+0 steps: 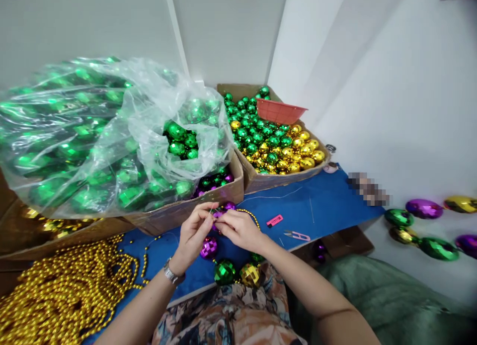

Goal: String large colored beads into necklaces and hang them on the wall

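Observation:
My left hand, with a metal watch on its wrist, is closed in a pinch on a thin thread. Right beside it, my right hand is also closed, its fingertips meeting the left ones at a shiny purple ball; what exactly they pinch is hidden. Another purple faceted ball hangs below the hands. Nearer my lap are a green ball and a gold ball, joined by small gold beads. A gold bead string curves out behind my right hand.
Pink-handled thread snips and a pink labelled item lie on the blue tabletop. Gold bead strands pile up at left. Behind stand a plastic bag of green balls and a carton of balls with a red basket.

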Tool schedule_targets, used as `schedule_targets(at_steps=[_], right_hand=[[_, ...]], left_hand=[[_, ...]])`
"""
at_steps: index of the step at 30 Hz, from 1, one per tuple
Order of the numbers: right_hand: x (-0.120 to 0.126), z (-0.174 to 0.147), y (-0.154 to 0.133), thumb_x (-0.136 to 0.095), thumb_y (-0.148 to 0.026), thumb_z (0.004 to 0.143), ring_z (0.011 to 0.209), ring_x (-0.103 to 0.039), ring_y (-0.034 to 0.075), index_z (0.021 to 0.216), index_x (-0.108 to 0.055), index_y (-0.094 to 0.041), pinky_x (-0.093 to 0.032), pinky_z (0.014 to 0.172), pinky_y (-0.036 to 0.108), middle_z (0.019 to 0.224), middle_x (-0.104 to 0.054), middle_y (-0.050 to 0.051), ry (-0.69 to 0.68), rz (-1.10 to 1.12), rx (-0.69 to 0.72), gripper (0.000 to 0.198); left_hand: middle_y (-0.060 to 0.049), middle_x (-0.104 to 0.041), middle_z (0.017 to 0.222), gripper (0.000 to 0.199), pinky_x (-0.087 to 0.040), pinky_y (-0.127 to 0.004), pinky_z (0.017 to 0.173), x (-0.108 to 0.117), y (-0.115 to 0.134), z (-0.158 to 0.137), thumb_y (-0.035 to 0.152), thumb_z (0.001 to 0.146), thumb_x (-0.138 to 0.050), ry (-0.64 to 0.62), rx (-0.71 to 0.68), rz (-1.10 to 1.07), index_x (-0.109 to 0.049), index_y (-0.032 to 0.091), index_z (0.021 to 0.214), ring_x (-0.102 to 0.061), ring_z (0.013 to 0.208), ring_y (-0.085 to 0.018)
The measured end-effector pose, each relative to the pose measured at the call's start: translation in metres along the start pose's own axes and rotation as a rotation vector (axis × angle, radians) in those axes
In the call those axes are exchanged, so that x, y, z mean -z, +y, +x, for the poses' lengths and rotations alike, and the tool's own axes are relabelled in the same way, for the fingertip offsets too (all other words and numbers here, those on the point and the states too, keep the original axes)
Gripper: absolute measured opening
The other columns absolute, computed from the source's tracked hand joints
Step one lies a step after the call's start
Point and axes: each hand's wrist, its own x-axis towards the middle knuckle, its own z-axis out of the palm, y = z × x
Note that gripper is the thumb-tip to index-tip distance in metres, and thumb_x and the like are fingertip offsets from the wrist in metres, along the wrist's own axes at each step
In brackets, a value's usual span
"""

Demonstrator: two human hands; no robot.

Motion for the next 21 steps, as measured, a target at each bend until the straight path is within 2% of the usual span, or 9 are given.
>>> schedule_targets(at_steps=[2,6,9,11,13,16,18,21], right_hand=[[0.002,-0.001,-0.006,-0.045,-0.036,0.096,0.073,-0.049,0.016,0.079,-0.063,-0.023,-0.038,0.072,0.027,0.075,-0.054,0.002,0.029,-0.001,0.023,0.028],[0.014,-0.003,-0.014,-0.043,-0.035,0.097,0.073,-0.05,0.015,0.082,-0.063,-0.022,-0.039,0.072,0.027,0.075,-0.055,0.002,0.063,0.015,0.023,0.028],[0.021,-0.002,-0.014,-0.045,-0.035,0.097,0.073,-0.052,0.013,0.083,-0.063,-0.02,-0.04,0.07,0.025,0.077,-0.058,0.001,0.102,0.103,-0.039,0.027],[0.022,0.001,-0.011,-0.048,-0.038,0.095,0.068,-0.052,0.011,0.082,-0.062,-0.019,-0.04,0.065,0.023,0.074,-0.057,0.0,0.15,0.253,-0.105,0.027],[0.022,0.004,-0.008,-0.051,-0.043,0.093,0.058,-0.047,0.009,0.081,-0.06,-0.019,-0.04,0.058,0.022,0.065,-0.053,-0.003,0.216,0.464,-0.166,0.028],[0.022,0.009,-0.005,-0.059,-0.046,0.088,0.05,-0.041,0.007,0.079,-0.06,-0.018,-0.039,0.053,0.02,0.054,-0.045,-0.006,0.312,0.757,-0.238,0.029],[0.019,0.012,-0.003,-0.064,-0.045,0.084,0.048,-0.038,0.007,0.077,-0.059,-0.019,-0.039,0.052,0.019,0.051,-0.04,-0.008,0.362,0.908,-0.285,0.027],[0.011,0.014,0.012,-0.067,-0.048,0.079,0.047,-0.036,0.006,0.077,-0.056,-0.02,-0.042,0.051,0.019,0.053,-0.033,-0.009,0.429,1.079,-0.343,0.031]], left_hand=[[-0.012,-0.063,0.115,0.018,-0.043,-0.032,0.091,-0.003,0.0,0.004,0.033,0.087,-0.061,-0.059,0.034,-0.023,-0.064,0.017,0.081,-0.057,0.107,-0.024],[-0.009,-0.067,0.103,0.02,-0.047,-0.031,0.086,-0.003,-0.004,0.01,0.032,0.085,-0.064,-0.229,0.092,0.053,-0.067,0.019,0.1,-0.061,0.095,-0.022],[-0.009,-0.066,0.109,0.034,-0.047,-0.034,0.089,-0.002,-0.009,0.014,0.026,0.081,-0.066,-0.401,0.003,0.219,-0.064,0.022,0.115,-0.061,0.098,-0.023],[-0.01,-0.063,0.118,0.045,-0.043,-0.041,0.098,-0.002,-0.014,0.016,0.022,0.077,-0.07,-0.465,-0.109,0.335,-0.062,0.023,0.121,-0.057,0.11,-0.027],[-0.011,-0.06,0.125,0.052,-0.034,-0.047,0.108,-0.003,-0.019,0.017,0.019,0.074,-0.072,-0.475,-0.222,0.436,-0.06,0.024,0.124,-0.05,0.121,-0.029],[-0.011,-0.06,0.127,0.061,-0.024,-0.051,0.114,-0.003,-0.024,0.019,0.014,0.076,-0.069,-0.487,-0.336,0.493,-0.053,0.025,0.133,-0.046,0.128,-0.028],[-0.011,-0.063,0.124,0.066,-0.028,-0.052,0.113,-0.002,-0.024,0.019,0.013,0.076,-0.068,-0.53,-0.346,0.474,-0.048,0.026,0.137,-0.049,0.125,-0.028],[-0.009,-0.067,0.116,0.054,-0.042,-0.046,0.102,-0.001,-0.026,0.022,0.014,0.078,-0.066,-0.632,-0.331,0.51,-0.058,0.029,0.129,-0.053,0.119,-0.028]])
